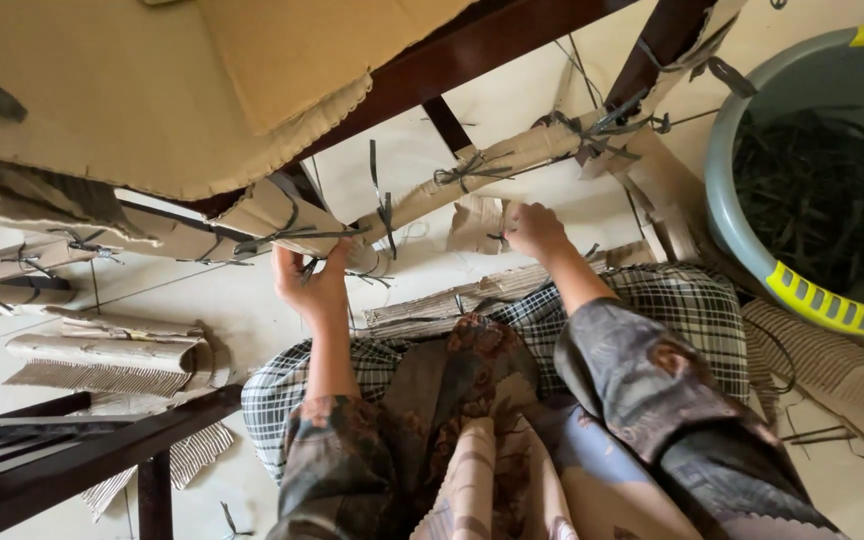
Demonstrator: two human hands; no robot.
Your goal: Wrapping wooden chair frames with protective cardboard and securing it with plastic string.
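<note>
My left hand [314,285] grips the cardboard wrapping [277,215] around a dark wooden furniture frame, where black plastic ties [297,238] bind it. My right hand [535,232] holds a loose piece of corrugated cardboard [475,222] just below a wrapped crossbar [492,160], also tied with black strips. A large flat cardboard sheet [132,90] covers the furniture above my left hand. I sit on a black-and-white checked cloth [687,300].
A grey plastic basin [742,230] with yellow handles, holding dark strips, stands at the right. Rolled corrugated cardboard [112,360] lies on the tiled floor at left. Another dark wooden frame [92,450] crosses the lower left. More cardboard scraps [852,385] lie at right.
</note>
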